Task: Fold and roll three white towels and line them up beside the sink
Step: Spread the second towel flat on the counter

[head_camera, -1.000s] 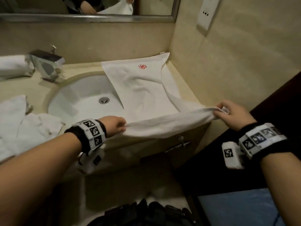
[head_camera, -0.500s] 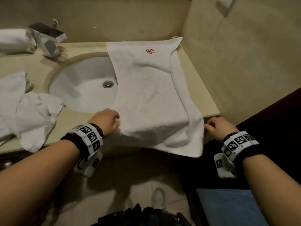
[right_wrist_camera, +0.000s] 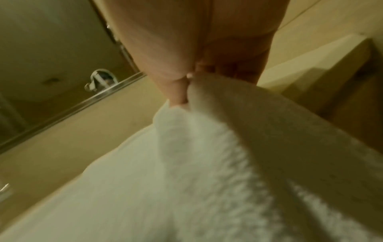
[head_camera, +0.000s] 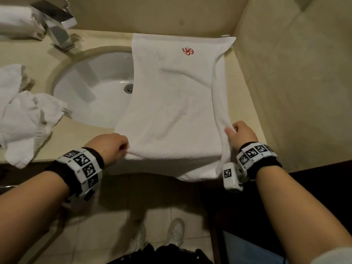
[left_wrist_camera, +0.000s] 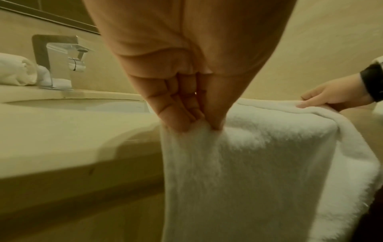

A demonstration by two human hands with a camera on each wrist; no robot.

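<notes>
A white towel [head_camera: 171, 103] with a red emblem lies folded on the counter right of the sink [head_camera: 95, 96], partly covering the basin, its near end hanging over the front edge. My left hand [head_camera: 112, 147] pinches the towel's near left edge [left_wrist_camera: 207, 131] at the counter's front. My right hand [head_camera: 240, 134] pinches the right-hand fold [right_wrist_camera: 186, 104] of the same towel. A crumpled white towel [head_camera: 21, 115] lies left of the sink. A rolled white towel [head_camera: 17, 21] sits at the back left beside the tap.
A chrome tap [head_camera: 57, 25] stands behind the basin. A beige wall [head_camera: 285, 82] closes the counter's right side. The counter's front edge [head_camera: 47, 159] runs under my wrists. Tiled floor and shoes [head_camera: 171, 235] show below.
The towel, held stretched in the air a second ago, now lies folded flat on the counter. Both hands came down to its near corners and my view tilted downward.
</notes>
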